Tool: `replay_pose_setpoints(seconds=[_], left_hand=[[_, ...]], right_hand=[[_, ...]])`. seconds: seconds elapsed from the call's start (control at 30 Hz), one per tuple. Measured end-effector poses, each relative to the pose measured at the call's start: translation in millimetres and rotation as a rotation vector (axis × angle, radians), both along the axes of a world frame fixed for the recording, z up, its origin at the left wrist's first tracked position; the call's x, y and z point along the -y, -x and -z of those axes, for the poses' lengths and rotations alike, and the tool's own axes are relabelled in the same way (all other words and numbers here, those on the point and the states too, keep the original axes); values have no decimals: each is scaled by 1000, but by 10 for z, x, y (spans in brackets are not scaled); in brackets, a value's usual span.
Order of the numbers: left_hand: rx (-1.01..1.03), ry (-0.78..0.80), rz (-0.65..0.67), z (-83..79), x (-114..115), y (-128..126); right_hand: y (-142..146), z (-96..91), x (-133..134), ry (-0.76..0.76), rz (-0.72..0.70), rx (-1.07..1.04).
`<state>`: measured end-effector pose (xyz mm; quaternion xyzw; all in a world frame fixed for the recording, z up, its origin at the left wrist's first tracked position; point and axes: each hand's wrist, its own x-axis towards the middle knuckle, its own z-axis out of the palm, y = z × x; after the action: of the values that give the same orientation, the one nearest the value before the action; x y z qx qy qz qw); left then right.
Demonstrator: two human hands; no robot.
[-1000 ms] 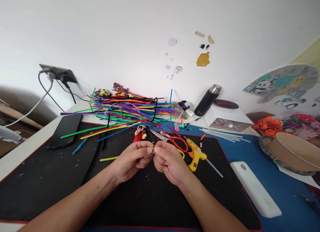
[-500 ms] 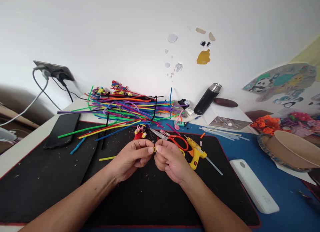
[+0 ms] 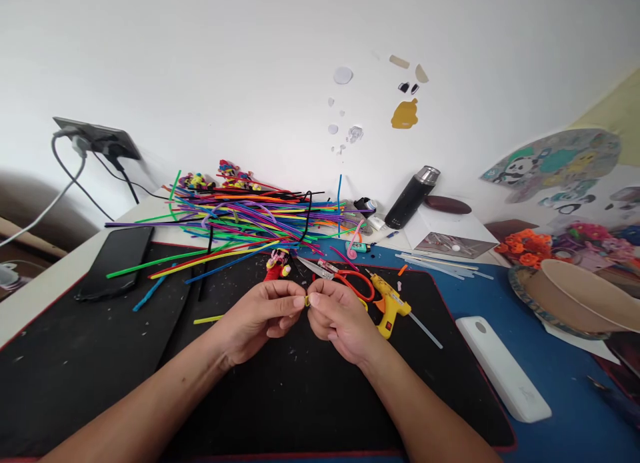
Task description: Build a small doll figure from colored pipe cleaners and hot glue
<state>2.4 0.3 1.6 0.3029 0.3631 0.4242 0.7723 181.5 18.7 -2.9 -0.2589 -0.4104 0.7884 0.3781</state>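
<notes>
Between my two hands is a small bent piece of yellow pipe cleaner (image 3: 307, 301), mostly covered by fingertips. My left hand (image 3: 273, 314) pinches one side of it with thumb and forefinger. From the other side my right hand (image 3: 337, 316) pinches it too, its remaining fingers curled under. Just beyond the left fingers lies a small pipe cleaner figure (image 3: 278, 263) in red, black, pink and yellow. Red-handled scissors (image 3: 357, 276) lie past the right hand, partly hidden by it. A straight yellow pipe cleaner (image 3: 207, 320) rests by my left wrist.
Many coloured pipe cleaners (image 3: 250, 216) are heaped along the wall. A yellow glue gun (image 3: 390, 306) lies right of my hands, with a white case (image 3: 505, 370) farther right. A phone (image 3: 117, 263) is at the left; a black flask (image 3: 413, 196) leans at the back.
Both hands keep their pinch on the yellow piece, which now shows a little more as a small loop between the fingertips. The view has shifted slightly.
</notes>
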Motion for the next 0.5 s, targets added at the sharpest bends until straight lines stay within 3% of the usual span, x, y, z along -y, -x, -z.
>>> replay_pose_setpoints(seconds=[0.5], left_hand=[[-222, -165, -127, 24, -8, -2]], right_hand=[[7, 27, -28, -80, 104, 121]])
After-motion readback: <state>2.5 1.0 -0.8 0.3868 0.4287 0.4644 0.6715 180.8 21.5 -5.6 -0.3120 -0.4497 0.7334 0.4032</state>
